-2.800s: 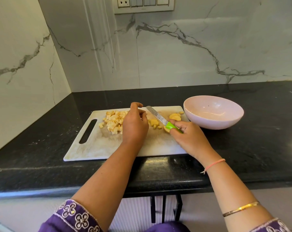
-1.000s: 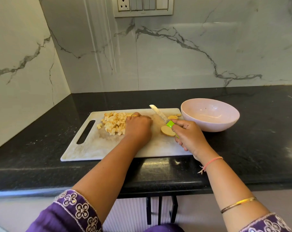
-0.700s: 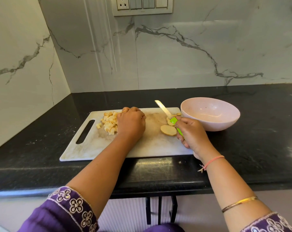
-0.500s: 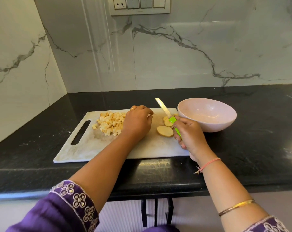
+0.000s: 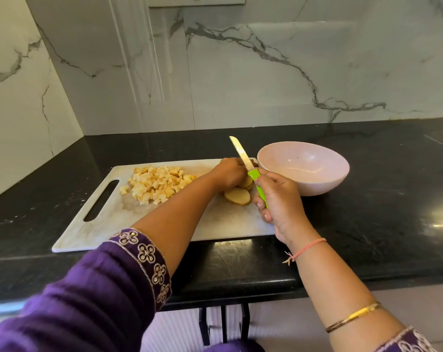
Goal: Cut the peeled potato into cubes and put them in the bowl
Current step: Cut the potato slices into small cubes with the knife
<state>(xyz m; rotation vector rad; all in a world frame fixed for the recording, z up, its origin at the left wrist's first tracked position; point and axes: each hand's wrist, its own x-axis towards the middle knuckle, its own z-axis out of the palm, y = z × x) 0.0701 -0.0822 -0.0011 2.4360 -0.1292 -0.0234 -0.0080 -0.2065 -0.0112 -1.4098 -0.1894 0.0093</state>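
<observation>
Left hand (image 5: 229, 174) off potato cubes (image 5: 157, 184), now curled on potato slices (image 5: 238, 196) at cutting board's (image 5: 88, 229) far right corner. Right hand (image 5: 278, 201) grips green-handled knife (image 5: 245, 162), blade lifted. More dicing due; pink bowl (image 5: 317, 184) empty.

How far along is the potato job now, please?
Done: a pile of cubes lies on the cutting board. In hand: the right hand holds the knife raised, the left hand is at the uncut slices. Left: cube those slices and move everything into the bowl, which looks empty.
</observation>
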